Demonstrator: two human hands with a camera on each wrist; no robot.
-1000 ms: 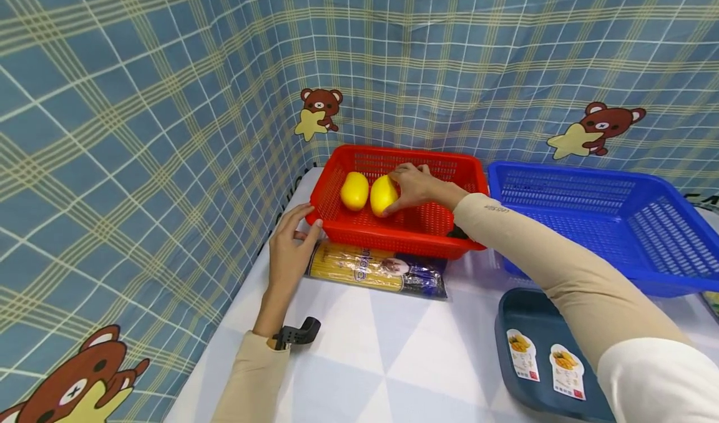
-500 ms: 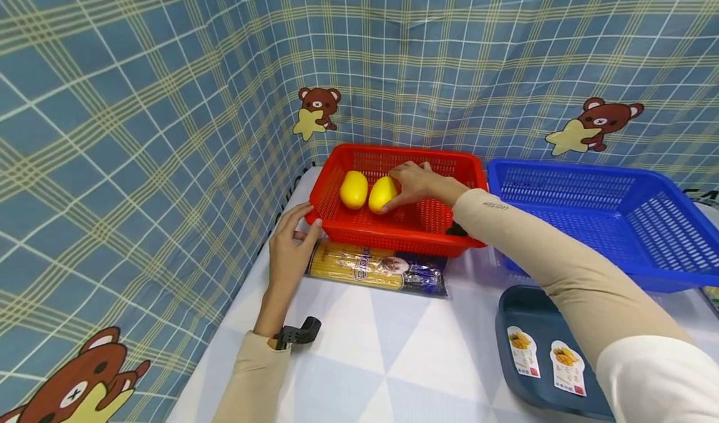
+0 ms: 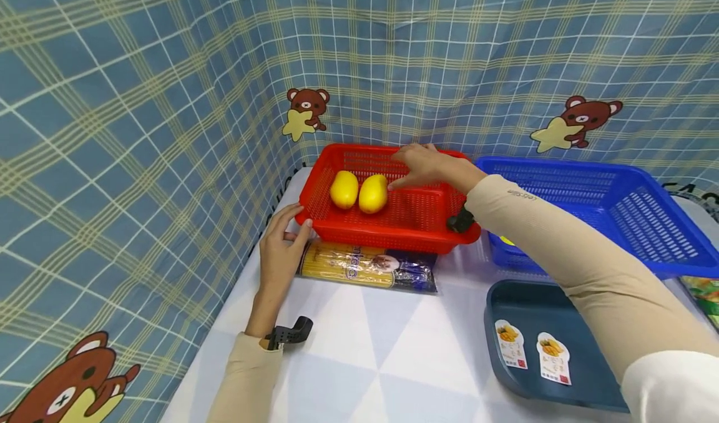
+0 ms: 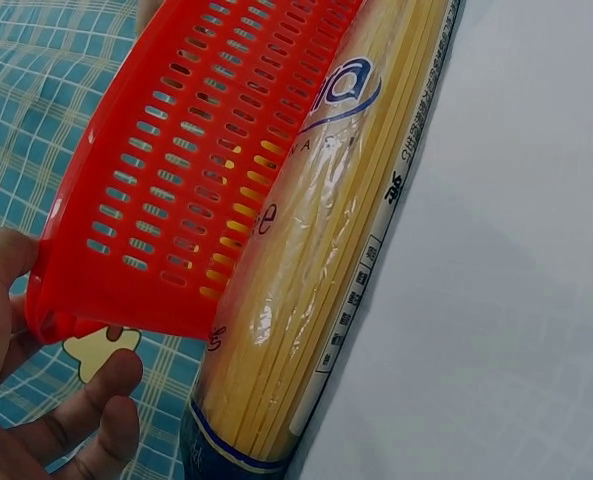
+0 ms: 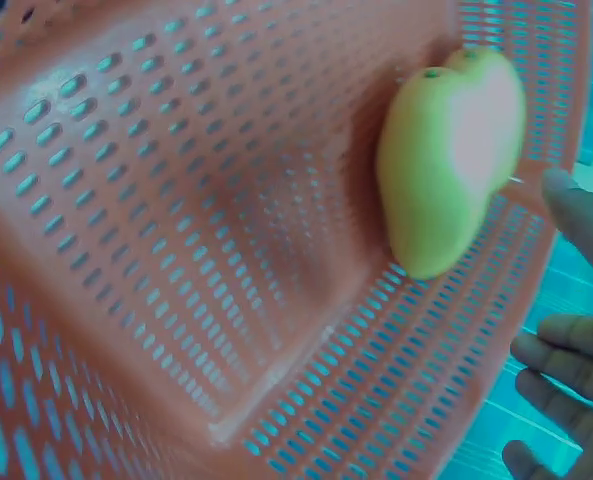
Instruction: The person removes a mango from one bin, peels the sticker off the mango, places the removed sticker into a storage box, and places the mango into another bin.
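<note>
Two yellow mangoes [image 3: 359, 191] lie side by side in the left half of the red basket [image 3: 393, 223], long axes pointing away from the person; they look smooth, plump and evenly yellow. Just to their right hovers the right hand [image 3: 429, 166], fingers loosely extended and holding nothing, far nearer than the other. At the basket's near-left corner the left hand [image 3: 279, 253] grips the rim. Under the front edge lies a spaghetti packet [image 3: 365, 267] on the table [image 3: 393, 360].
</note>
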